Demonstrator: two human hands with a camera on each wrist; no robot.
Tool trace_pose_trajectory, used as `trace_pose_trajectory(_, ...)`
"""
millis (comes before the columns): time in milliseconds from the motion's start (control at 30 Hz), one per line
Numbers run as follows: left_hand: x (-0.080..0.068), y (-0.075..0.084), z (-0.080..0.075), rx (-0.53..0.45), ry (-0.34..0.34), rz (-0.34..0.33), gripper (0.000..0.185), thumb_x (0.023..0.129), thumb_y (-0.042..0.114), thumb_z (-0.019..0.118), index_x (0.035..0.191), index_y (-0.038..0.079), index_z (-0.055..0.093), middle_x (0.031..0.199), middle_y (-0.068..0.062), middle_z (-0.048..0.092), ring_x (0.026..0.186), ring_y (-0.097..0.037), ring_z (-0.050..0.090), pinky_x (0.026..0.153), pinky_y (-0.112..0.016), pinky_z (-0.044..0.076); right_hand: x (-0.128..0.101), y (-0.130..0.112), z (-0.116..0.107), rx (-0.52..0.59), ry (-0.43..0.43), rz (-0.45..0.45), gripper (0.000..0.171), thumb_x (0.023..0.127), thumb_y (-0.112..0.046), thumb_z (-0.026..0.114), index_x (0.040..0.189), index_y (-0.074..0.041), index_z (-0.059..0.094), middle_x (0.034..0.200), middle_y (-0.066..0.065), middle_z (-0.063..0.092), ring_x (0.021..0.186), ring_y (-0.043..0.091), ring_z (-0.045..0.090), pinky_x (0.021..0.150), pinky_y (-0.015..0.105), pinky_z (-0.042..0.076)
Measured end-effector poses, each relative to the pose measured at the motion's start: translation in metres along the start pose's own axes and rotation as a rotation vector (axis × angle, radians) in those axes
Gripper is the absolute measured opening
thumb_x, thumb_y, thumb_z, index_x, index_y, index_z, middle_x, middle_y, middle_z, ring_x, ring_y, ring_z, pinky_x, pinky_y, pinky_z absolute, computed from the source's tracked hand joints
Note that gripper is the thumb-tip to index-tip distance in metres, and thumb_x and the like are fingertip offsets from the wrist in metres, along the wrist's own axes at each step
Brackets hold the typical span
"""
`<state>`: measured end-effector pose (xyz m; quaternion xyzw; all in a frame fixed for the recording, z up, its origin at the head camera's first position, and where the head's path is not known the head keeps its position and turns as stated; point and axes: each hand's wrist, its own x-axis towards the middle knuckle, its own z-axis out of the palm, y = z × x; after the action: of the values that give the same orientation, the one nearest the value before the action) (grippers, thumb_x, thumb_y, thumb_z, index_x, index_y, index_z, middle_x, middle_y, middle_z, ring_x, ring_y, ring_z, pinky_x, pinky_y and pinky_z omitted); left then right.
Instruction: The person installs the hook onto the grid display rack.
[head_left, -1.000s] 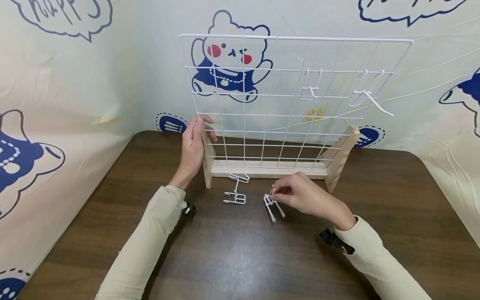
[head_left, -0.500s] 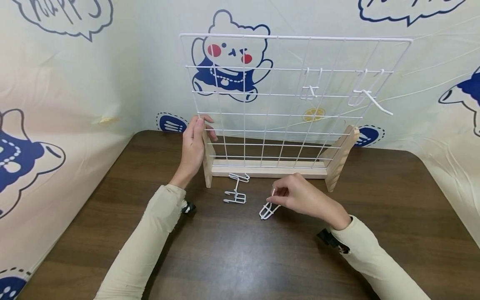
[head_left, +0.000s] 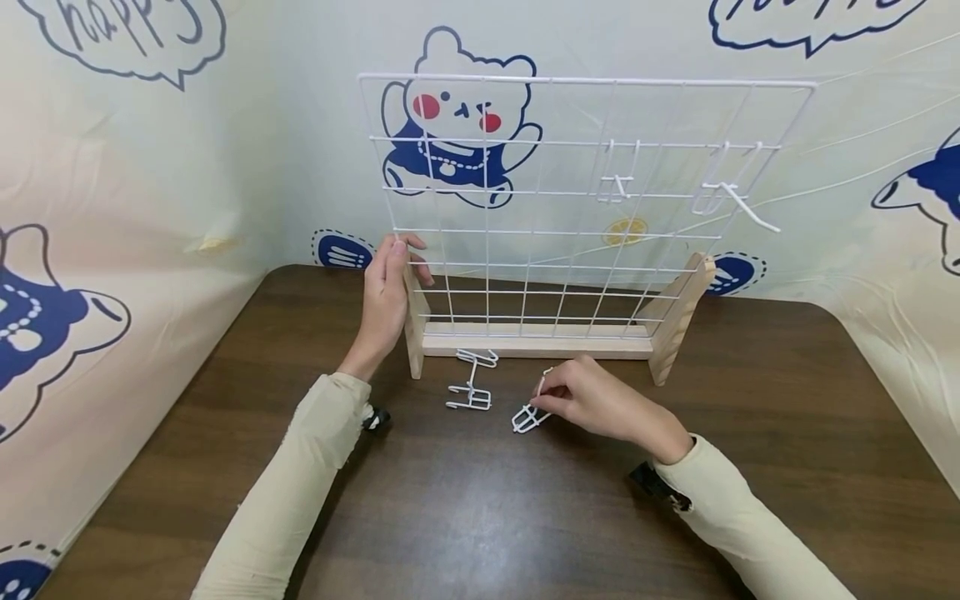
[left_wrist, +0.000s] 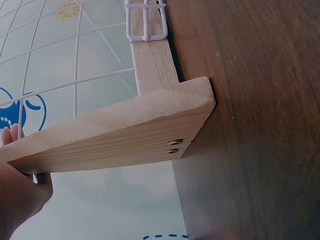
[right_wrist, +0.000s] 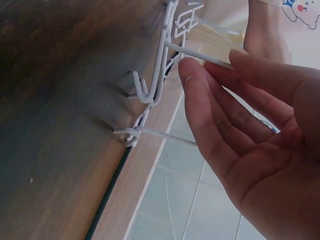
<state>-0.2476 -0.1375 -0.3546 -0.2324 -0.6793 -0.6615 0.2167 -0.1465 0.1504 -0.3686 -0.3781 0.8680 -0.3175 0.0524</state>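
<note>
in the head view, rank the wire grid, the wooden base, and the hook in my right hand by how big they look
1. Wire grid, largest by far.
2. Wooden base.
3. Hook pinched by the right hand, smallest, though it lies nearer the camera.

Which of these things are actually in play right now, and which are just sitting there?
In play:
right hand pinching a white hook
left hand holding the wooden stand
wire grid

Sitting there:
loose hooks on the table
two hung hooks
</note>
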Motion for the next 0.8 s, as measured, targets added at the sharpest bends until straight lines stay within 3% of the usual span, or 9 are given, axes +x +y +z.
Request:
trace_pose_trajectory(233,-0.002,0.005,0.001,0.004,0.001,-0.017,0.035,0.109,0.015,0.029,0.114,-0.011,0.052,0.083,-0.034,0.055,0.075,-0.035,0.058,0.076,-0.035,0.05,-0.001,-0.009,-0.006,-0.03,0.074,-0.012,0.01,0.094,-0.011,0.068,0.087,-0.011,0.075,0.077,-0.005,0.07,0.063,0.003,0.053,0.06,0.023,0.048)
trace_pose_trajectory(467,-0.005,0.031,0.005,0.011,-0.007,-0.021,0.034,0.108,0.012,0.03,0.113,-0.016,0.049,0.085,-0.04,0.052,0.077,-0.043,0.056,0.077,-0.037,0.051,-0.004,-0.019,-0.011,-0.017,0.135,-0.033,0.009,0.094,-0.01,0.069,0.088,-0.013,0.075,0.076,-0.006,0.069,0.063,0.005,0.054,0.059,0.022,0.047)
trace_pose_trajectory(800,-0.004,0.032,0.005,0.001,-0.012,-0.016,0.036,0.108,0.013,0.029,0.113,-0.017,0.049,0.085,-0.039,0.052,0.077,-0.047,0.054,0.077,-0.038,0.051,-0.008,-0.032,-0.024,-0.045,0.212,-0.044,0.013,0.095,-0.012,0.067,0.085,-0.018,0.07,0.072,-0.012,0.059,0.061,0.002,0.05,0.059,0.023,0.046)
